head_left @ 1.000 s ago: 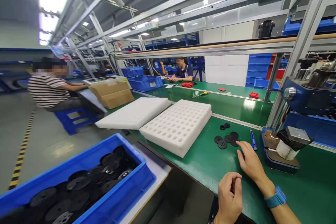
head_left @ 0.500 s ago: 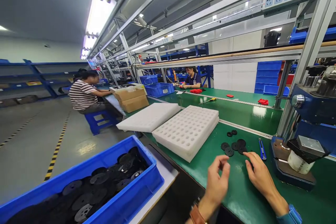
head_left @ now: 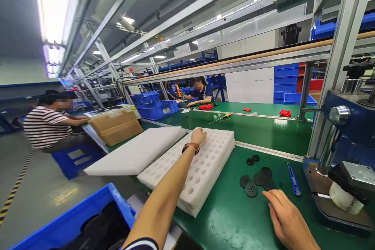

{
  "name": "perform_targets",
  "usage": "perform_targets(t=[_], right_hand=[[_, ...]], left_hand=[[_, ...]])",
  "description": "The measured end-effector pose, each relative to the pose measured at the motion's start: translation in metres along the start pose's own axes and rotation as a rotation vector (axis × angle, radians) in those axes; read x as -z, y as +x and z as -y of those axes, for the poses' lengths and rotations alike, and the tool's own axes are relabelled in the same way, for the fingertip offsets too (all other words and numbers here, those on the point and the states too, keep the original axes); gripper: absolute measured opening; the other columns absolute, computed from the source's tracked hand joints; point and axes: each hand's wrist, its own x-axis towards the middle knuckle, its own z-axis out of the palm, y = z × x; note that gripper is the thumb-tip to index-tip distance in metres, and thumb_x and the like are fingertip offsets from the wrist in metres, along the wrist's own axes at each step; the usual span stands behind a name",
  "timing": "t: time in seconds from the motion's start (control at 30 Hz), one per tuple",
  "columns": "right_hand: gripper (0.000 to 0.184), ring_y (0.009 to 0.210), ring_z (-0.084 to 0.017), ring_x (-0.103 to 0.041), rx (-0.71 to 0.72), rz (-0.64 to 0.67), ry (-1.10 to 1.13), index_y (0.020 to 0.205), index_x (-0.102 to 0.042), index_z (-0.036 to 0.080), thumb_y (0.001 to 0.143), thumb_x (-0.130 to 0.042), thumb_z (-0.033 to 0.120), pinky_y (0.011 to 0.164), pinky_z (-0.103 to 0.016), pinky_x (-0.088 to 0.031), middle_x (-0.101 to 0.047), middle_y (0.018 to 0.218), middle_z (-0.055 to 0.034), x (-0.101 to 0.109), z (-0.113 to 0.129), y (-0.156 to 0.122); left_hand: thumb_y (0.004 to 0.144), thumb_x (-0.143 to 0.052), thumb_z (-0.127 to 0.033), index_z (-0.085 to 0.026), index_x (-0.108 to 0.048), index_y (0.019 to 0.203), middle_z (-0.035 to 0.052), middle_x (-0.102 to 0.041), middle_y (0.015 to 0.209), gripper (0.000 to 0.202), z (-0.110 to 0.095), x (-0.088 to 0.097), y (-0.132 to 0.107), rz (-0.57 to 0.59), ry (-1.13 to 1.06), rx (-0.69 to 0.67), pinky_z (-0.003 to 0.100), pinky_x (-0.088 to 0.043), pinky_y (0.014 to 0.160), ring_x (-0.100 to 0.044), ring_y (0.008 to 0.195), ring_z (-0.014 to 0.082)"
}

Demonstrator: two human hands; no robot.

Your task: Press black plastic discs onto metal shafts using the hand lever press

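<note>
At the centre of the frame, the far end of the foam tray (head_left: 211,183) is covered by the left hand (head_left: 199,136), its grip curled; whether anything is grasped cannot be told. At lower right, the black discs (head_left: 258,179) are spread on the counter (head_left: 228,222), just beyond the right hand (head_left: 288,215), its grip released.

A white foam block (head_left: 209,155) lies flat, its top patterned with round holes; to its right, thin black discs (head_left: 251,189) lie flat, some overlapping.
</note>
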Motion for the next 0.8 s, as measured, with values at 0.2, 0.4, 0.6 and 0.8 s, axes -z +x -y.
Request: perform_targets(t=[0.2,0.4,0.6,0.8], right_hand=[[0.033,0.099,-0.019,-0.063,0.026,-0.049,-0.079,0.129,-0.052,0.016,0.099,-0.04,0.01,0.08,-0.028,-0.059,-0.063,0.11,-0.011,0.004,0.0,0.003],[0.031,0.093,-0.015,-0.066,0.056,0.005,-0.056,0.128,-0.051,0.018,0.101,-0.037,0.014,0.076,-0.022,-0.06,-0.064,0.103,-0.0086,0.006,0.009,0.007],[0.03,0.089,-0.015,-0.068,0.075,0.023,-0.083,0.131,-0.051,0.019,0.103,-0.039,0.019,0.074,-0.02,-0.06,-0.066,0.1,-0.0074,0.005,0.009,0.006],[0.037,0.095,-0.016,-0.068,0.009,0.132,-0.094,0.14,-0.046,0.02,0.103,-0.045,0.022,0.077,-0.021,-0.061,-0.066,0.108,-0.0092,0.002,0.002,-0.007]], left_hand=[[0.091,-0.065,-0.024,-0.012,-0.068,0.095,0.013,-0.071,0.107,0.013,0.015,-0.031,0.023,0.03,0.117,0.075,0.042,-0.047,0.096,-0.065,0.109,0.0262],[0.09,-0.06,-0.022,-0.017,-0.065,0.092,0.0154,-0.07,0.109,0.008,0.026,-0.04,0.024,-0.069,0.079,0.055,0.04,-0.045,0.088,-0.064,0.108,0.0319],[0.092,-0.056,-0.021,-0.018,-0.058,0.083,0.0102,-0.068,0.099,0.009,0.03,-0.04,0.023,-0.208,-0.078,0.016,0.038,-0.045,0.086,-0.063,0.097,0.0269],[0.097,-0.049,-0.019,-0.017,-0.053,0.093,0.0112,-0.063,0.112,0.006,0.032,-0.026,0.029,-0.465,-0.303,0.034,0.034,-0.044,0.098,-0.059,0.109,0.021]])
